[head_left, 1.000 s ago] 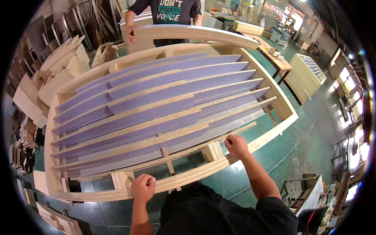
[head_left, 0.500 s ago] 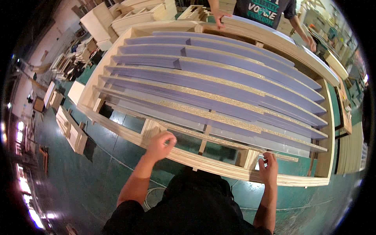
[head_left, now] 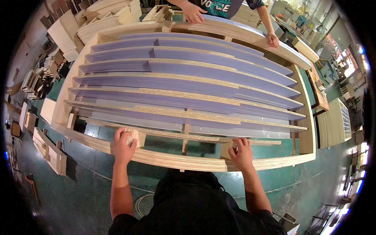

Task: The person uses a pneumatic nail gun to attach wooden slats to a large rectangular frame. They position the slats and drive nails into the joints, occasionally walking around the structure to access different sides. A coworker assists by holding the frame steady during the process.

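Observation:
A large wooden frame lies before me, crossed inside by several long purple-faced boards standing on edge. My left hand has its fingers curled over a light wooden block set between the near rail and a thin strip. Toward the right, my right hand bends its fingers round the top of a second wooden block. Its grip is partly hidden by the hand's own back. The thin particleboard strip runs between the blocks and the nearest purple board.
Across the frame stands a person in a dark printed shirt, hands at a long board on the far side. Stacked wooden panels are at back left. A small wooden frame lies left; stacked sheets stand right.
Both my hands have come down onto the two blocks, from hovering near them before. My view has swung, shifting the frame leftward. The other person's right-side hand has moved along the far board.

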A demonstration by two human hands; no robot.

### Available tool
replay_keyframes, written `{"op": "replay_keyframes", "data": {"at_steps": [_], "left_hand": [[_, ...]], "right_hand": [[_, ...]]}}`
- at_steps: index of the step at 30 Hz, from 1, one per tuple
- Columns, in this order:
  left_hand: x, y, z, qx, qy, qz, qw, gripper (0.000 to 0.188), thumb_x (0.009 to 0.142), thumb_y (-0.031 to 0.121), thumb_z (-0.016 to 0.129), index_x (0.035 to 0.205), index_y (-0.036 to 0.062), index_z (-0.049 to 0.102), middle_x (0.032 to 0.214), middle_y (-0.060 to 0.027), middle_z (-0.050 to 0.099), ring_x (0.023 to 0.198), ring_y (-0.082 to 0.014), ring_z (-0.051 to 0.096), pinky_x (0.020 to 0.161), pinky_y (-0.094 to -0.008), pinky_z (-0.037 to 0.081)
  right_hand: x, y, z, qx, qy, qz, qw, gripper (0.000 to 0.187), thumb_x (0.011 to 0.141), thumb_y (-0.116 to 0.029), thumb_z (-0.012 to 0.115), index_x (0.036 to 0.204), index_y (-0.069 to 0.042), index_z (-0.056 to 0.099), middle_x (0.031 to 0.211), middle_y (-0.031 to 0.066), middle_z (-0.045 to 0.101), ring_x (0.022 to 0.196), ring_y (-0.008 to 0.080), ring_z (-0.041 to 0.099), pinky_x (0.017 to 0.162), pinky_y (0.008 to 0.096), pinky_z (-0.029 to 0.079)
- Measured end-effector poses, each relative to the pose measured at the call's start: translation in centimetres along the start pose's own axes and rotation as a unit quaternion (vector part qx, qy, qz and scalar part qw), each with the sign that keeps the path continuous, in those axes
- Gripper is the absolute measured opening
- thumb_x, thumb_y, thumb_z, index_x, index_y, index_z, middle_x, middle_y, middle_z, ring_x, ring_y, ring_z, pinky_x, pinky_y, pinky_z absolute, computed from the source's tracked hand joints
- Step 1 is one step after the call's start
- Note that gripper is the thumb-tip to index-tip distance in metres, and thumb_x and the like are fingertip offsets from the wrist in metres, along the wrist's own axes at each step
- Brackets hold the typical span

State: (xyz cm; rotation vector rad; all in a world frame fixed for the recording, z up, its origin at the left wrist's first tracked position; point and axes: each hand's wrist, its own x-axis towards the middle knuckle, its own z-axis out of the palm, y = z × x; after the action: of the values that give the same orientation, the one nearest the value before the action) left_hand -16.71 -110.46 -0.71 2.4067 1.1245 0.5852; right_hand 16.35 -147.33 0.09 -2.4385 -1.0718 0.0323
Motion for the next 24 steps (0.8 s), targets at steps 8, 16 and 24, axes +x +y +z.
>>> {"op": "replay_keyframes", "data": {"at_steps": [8, 16, 24], "left_hand": [[0.2, -1.0, 0.5, 0.033, 0.034, 0.011, 0.999, 0.030, 0.075, 0.011, 0.081, 0.102, 0.0071, 0.067, 0.134, -0.0100, 0.054, 0.120, -0.0353, 0.057, 0.097, -0.0478, 0.050], [0.2, -0.7, 0.6, 0.028, 0.049, 0.016, 0.998, 0.027, 0.077, 0.013, 0.081, 0.100, 0.0073, 0.067, 0.133, -0.0095, 0.055, 0.114, -0.0352, 0.060, 0.093, -0.0463, 0.051], [0.0, -0.9, 0.7, 0.028, 0.060, 0.033, 0.997, 0.023, 0.081, 0.014, 0.080, 0.101, 0.0081, 0.070, 0.133, -0.0098, 0.057, 0.113, -0.0349, 0.062, 0.093, -0.0456, 0.052]], "right_hand": [[-0.1, -0.1, 0.4, -0.008, 0.001, 0.003, 1.000, 0.037, 0.081, -0.020, 0.074, 0.114, -0.006, 0.065, 0.116, 0.0162, 0.061, 0.109, 0.0398, 0.056, 0.094, 0.0499, 0.051], [0.0, 0.1, 0.2, 0.008, 0.006, -0.004, 1.000, 0.037, 0.081, -0.022, 0.075, 0.113, -0.007, 0.065, 0.115, 0.0154, 0.060, 0.108, 0.0393, 0.056, 0.094, 0.0490, 0.050], [-0.2, 0.2, 0.0, 0.047, 0.058, -0.001, 0.997, 0.036, 0.080, -0.017, 0.075, 0.113, -0.007, 0.065, 0.121, 0.0175, 0.058, 0.113, 0.0400, 0.055, 0.096, 0.0513, 0.047]]}}
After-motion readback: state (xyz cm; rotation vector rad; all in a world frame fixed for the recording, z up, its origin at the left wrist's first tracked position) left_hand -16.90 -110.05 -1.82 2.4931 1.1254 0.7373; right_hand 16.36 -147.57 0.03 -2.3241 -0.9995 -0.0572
